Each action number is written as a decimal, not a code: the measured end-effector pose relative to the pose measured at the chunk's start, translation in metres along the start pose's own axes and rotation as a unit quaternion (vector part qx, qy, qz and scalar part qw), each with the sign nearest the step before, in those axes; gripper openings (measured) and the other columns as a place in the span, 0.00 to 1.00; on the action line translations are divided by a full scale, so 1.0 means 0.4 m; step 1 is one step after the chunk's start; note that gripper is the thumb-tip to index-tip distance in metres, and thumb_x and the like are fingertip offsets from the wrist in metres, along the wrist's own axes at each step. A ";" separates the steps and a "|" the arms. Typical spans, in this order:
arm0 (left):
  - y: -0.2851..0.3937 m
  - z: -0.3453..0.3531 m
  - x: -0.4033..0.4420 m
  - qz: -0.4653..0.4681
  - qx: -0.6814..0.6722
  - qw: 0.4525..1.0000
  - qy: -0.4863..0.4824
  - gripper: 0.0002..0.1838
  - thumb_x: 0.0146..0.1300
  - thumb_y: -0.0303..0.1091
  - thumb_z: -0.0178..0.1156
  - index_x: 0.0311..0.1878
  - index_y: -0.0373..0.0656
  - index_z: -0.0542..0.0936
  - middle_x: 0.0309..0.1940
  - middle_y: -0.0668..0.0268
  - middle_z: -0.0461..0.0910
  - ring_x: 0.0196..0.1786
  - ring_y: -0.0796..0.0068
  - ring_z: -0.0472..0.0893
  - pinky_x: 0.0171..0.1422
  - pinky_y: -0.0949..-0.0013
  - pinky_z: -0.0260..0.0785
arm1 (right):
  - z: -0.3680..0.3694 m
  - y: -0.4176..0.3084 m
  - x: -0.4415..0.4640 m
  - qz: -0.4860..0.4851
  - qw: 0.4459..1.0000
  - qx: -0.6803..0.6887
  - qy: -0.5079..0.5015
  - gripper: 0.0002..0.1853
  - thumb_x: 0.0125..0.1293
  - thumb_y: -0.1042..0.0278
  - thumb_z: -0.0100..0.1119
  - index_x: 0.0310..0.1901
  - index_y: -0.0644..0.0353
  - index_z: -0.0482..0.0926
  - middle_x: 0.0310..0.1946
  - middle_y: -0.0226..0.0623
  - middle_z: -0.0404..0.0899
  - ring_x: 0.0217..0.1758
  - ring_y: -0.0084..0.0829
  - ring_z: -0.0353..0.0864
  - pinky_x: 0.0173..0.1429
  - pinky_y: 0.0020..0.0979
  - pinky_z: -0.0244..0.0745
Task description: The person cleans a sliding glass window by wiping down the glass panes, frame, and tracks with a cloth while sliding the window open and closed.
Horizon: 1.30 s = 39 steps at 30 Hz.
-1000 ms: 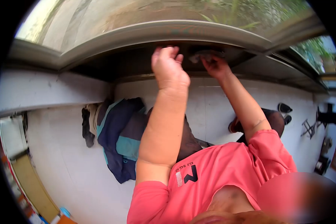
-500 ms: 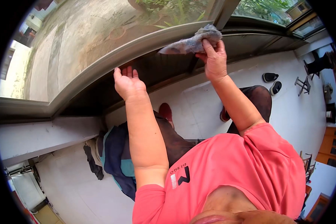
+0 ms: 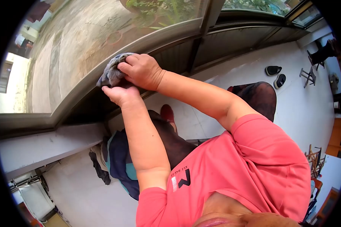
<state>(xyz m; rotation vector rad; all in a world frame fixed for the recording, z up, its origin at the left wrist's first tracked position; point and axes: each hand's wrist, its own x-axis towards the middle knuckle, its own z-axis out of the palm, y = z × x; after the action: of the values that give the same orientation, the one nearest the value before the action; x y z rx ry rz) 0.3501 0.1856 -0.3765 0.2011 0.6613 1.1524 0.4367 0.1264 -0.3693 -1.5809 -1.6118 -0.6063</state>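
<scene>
A crumpled grey-blue cloth (image 3: 113, 72) is bunched against the lower rail of the window frame (image 3: 76, 84). My right hand (image 3: 143, 71) is closed on it, thumb and fingers bent over its right end. Just below, my left hand (image 3: 122, 95) is held with the palm turned up, its thumb stretched out under the cloth's lower edge. Its other fingers are partly hidden by the cloth and the right hand. Whether the left hand touches the cloth I cannot tell.
Beyond the window pane (image 3: 79, 45) is a concrete yard with plants. A white ledge (image 3: 49, 142) runs at the left. Dark clothing (image 3: 121, 159) hangs near my left leg. Dark shoes (image 3: 279, 81) and a small folding stool (image 3: 307, 77) stand on the pale floor at the right.
My right hand has swept left along the window frame with the cloth, reaching my left hand. My left hand has moved slightly left and down, now under the cloth.
</scene>
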 end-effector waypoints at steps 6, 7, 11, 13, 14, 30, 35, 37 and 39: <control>0.005 -0.012 0.004 -0.006 0.085 0.994 0.063 0.42 0.72 0.66 0.34 0.72 0.36 0.62 0.67 0.54 0.66 0.70 0.59 0.66 0.77 0.53 0.47 | -0.181 0.168 -0.087 0.005 0.997 -0.072 0.006 0.18 0.45 0.66 0.71 0.40 0.51 0.78 0.34 0.32 0.79 0.39 0.39 0.80 0.42 0.38 0.78; 0.005 -0.011 0.000 -0.005 0.085 0.994 0.064 0.42 0.72 0.66 0.34 0.72 0.36 0.62 0.67 0.54 0.66 0.70 0.59 0.66 0.77 0.53 0.47 | -0.229 0.204 -0.108 0.022 0.994 -0.107 -0.005 0.20 0.44 0.66 0.72 0.41 0.52 0.78 0.34 0.33 0.80 0.39 0.40 0.80 0.42 0.39 0.78; 0.016 -0.008 -0.011 -0.007 0.086 0.994 0.061 0.44 0.71 0.67 0.34 0.72 0.35 0.61 0.67 0.54 0.66 0.71 0.58 0.65 0.78 0.54 0.46 | -0.336 0.308 -0.174 0.073 0.978 -0.193 0.029 0.21 0.44 0.71 0.72 0.43 0.54 0.79 0.38 0.36 0.82 0.43 0.42 0.80 0.47 0.40 0.77; 0.020 -0.011 -0.013 -0.007 0.082 0.995 0.061 0.44 0.71 0.67 0.34 0.73 0.35 0.61 0.67 0.54 0.66 0.71 0.58 0.64 0.78 0.54 0.46 | -0.318 0.278 -0.173 0.102 0.976 -0.189 0.022 0.21 0.43 0.72 0.71 0.44 0.55 0.80 0.39 0.37 0.81 0.44 0.43 0.79 0.49 0.40 0.78; 0.024 -0.012 -0.012 -0.008 0.080 0.995 0.067 0.44 0.71 0.67 0.34 0.73 0.35 0.61 0.68 0.54 0.65 0.71 0.58 0.64 0.77 0.54 0.46 | -0.299 0.262 -0.167 0.085 0.983 -0.160 0.024 0.22 0.43 0.72 0.71 0.44 0.55 0.80 0.40 0.38 0.81 0.45 0.43 0.79 0.50 0.40 0.78; 0.252 -0.110 -0.033 0.180 -0.051 0.958 0.219 0.38 0.75 0.63 0.30 0.68 0.38 0.66 0.66 0.54 0.69 0.66 0.63 0.71 0.70 0.58 0.60 | 0.289 -0.262 0.178 -0.223 0.972 0.045 -0.062 0.09 0.55 0.64 0.58 0.32 0.59 0.83 0.32 0.38 0.79 0.41 0.39 0.79 0.42 0.36 0.80; 0.272 -0.185 0.001 0.125 -0.142 0.966 0.175 0.35 0.76 0.61 0.32 0.61 0.39 0.74 0.53 0.56 0.80 0.57 0.63 0.78 0.60 0.60 0.69 | 0.465 -0.430 0.264 -0.278 0.957 0.045 -0.067 0.10 0.55 0.63 0.58 0.29 0.59 0.85 0.34 0.41 0.83 0.41 0.41 0.80 0.39 0.38 0.79; 0.273 -0.195 0.003 0.124 -0.148 0.969 0.157 0.34 0.76 0.61 0.33 0.56 0.39 0.77 0.46 0.58 0.81 0.53 0.63 0.79 0.57 0.62 0.71 | 0.519 -0.495 0.292 -0.308 0.948 0.013 -0.076 0.09 0.56 0.65 0.57 0.30 0.59 0.83 0.31 0.39 0.79 0.40 0.41 0.79 0.40 0.39 0.79; 0.278 -0.228 0.027 0.120 -0.098 0.974 0.167 0.35 0.75 0.63 0.32 0.55 0.41 0.77 0.48 0.60 0.81 0.54 0.63 0.78 0.58 0.62 0.70 | 0.584 -0.559 0.326 -0.309 0.946 0.047 -0.092 0.08 0.56 0.65 0.58 0.30 0.59 0.83 0.33 0.40 0.80 0.40 0.41 0.79 0.39 0.40 0.78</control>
<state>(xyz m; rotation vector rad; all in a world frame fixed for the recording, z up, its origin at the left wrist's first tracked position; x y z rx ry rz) 0.2135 0.2247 -0.4005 -0.0862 0.8278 1.4942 0.1822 0.3645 -0.3600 -1.0697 -2.2650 -0.7002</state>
